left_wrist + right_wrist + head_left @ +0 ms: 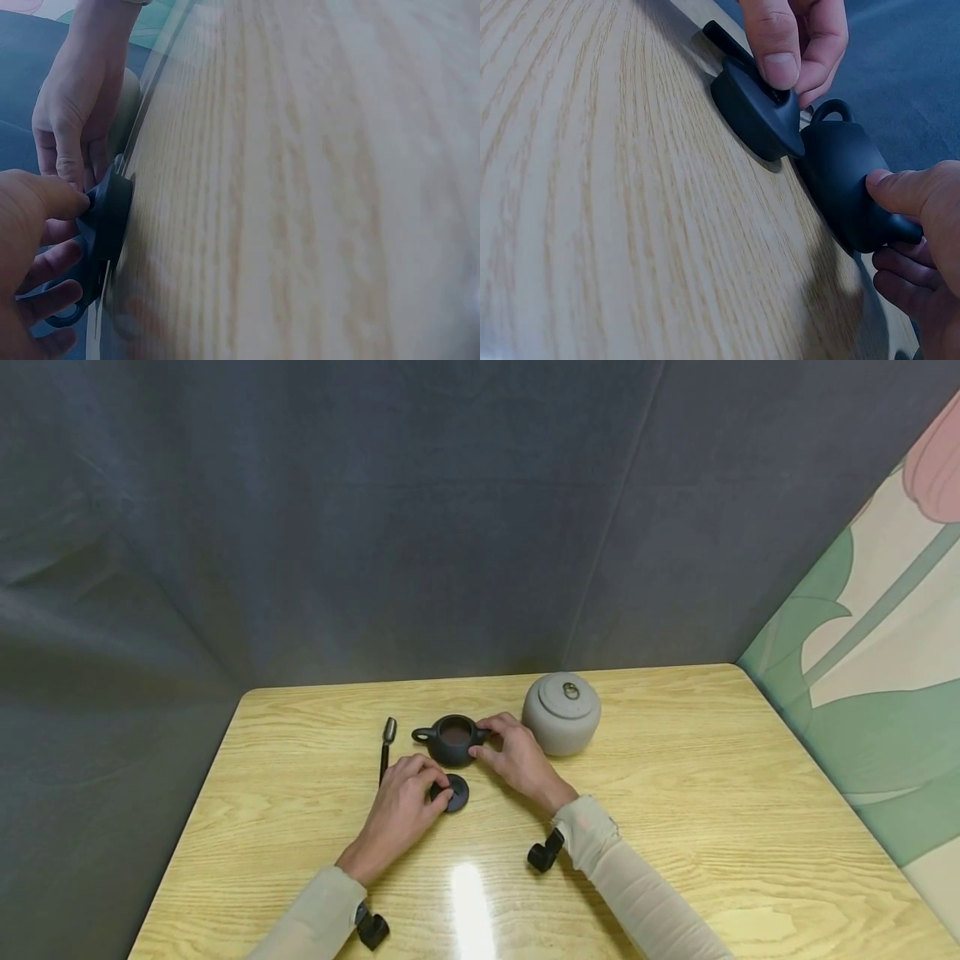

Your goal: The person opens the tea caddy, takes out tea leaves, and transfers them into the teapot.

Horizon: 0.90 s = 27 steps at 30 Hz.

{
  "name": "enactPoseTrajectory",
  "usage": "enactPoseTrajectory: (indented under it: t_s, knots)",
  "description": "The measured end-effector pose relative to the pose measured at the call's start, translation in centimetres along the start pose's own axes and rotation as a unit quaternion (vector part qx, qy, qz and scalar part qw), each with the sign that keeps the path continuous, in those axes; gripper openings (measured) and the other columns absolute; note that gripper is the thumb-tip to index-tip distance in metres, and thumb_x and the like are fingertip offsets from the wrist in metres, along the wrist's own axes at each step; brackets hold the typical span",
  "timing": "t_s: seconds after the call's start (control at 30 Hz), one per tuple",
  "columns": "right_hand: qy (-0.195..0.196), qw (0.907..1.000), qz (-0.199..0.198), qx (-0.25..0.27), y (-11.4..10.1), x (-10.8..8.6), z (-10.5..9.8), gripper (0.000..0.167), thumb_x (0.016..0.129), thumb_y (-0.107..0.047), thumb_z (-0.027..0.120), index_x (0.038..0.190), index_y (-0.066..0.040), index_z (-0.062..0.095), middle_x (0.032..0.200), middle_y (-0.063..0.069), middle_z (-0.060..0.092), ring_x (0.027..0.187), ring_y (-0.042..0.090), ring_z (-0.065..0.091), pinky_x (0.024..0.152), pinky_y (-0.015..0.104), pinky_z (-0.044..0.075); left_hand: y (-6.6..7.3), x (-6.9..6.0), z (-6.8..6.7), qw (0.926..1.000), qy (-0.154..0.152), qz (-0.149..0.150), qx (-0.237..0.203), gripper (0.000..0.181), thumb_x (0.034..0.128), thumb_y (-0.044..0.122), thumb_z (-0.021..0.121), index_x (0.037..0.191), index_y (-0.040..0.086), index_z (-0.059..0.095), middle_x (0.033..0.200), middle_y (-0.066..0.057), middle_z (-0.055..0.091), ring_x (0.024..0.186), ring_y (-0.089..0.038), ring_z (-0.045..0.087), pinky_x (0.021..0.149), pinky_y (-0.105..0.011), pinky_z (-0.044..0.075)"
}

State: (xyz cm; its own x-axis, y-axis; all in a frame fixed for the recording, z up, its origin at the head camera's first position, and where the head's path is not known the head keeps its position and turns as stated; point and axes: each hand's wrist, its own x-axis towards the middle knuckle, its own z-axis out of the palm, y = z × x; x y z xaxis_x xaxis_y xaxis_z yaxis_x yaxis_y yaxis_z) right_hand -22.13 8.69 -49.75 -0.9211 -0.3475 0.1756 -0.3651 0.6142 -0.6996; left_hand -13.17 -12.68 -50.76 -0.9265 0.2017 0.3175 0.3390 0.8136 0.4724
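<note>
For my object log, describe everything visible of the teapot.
The teapot is dark and matte, perhaps clay, round-bodied, with a loop handle at its left and what looks like a short spout at its right. It stands upright, uncovered, on the wooden tabletop, its interior brownish. The right hand grips it at the spout end.

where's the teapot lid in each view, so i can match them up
Head: lid, lower half, slightly left of centre.
Left wrist: lid, toward the left edge, slightly below mid-height.
Right wrist: lid, upper half, slightly right of centre.
Shared landmark: the dark teapot, near the lid in all three.
</note>
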Motion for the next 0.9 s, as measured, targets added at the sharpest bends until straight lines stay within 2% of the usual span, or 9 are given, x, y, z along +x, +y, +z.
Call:
enactPoseTrajectory:
  t_s: [0.43,0.9]
  knots:
    - [-0.009,0.9999,0.01,0.002,0.04,0.06,-0.03,0.041,0.097,-0.027,0.081,0.132,-0.01,0.072,0.133,0.006,0.069,0.122,0.025,0.068,0.106,0.044,0.056,0.13,-0.04,-0.08,0.9996,-0.013,-0.021,-0.014,0.011,0.0944,0.026,0.083,0.094,0.019,0.075,0.11,0.001,0.069,0.108,-0.024,0.063,0.104,-0.051,0.05]
    - [-0.014,0.9998,0.012,0.006,0.22,0.09,0.02,0.041,0.097,-0.028,0.081,0.132,-0.009,0.072,0.133,0.007,0.069,0.12,0.026,0.068,0.104,0.044,0.056,0.51,-0.17,-0.07,0.9996,-0.016,-0.02,-0.015,0.011,0.094,0.026,0.084,0.093,0.019,0.075,0.108,0.003,0.068,0.106,-0.021,0.062,0.095,-0.044,0.051]
